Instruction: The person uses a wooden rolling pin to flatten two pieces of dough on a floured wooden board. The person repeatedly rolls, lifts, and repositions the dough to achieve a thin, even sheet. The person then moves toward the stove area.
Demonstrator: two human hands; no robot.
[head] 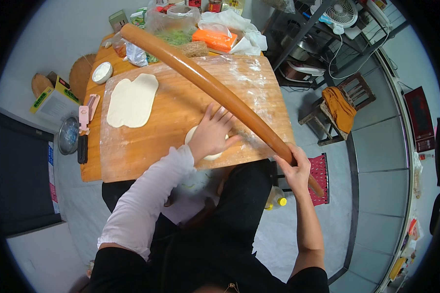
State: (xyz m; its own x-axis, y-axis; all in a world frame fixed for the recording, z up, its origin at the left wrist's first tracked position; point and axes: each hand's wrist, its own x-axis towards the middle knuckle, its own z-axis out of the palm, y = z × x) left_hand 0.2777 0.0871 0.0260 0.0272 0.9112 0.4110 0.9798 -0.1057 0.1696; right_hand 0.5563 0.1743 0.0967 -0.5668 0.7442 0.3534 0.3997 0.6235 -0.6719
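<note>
My right hand [296,166] grips a long wooden rolling pin [209,80] near its lower right end. The pin slants up and to the left over the floured wooden board [176,110], raised at least in part above it. Flat on a small round of dough [213,156] lies my left hand [213,133], fingers spread, hiding most of the piece. This dough sits close to the board's near edge. A larger rolled-out sheet of dough [132,102], notched at its far edge, rests on the board's left side.
A white bowl of flour [102,72] stands at the table's left edge, near a pink device [88,111]. Along the back are plastic bags with greens [174,34] and an orange tissue pack [214,39]. A chair [337,110] and an oil bottle [276,197] are to the right.
</note>
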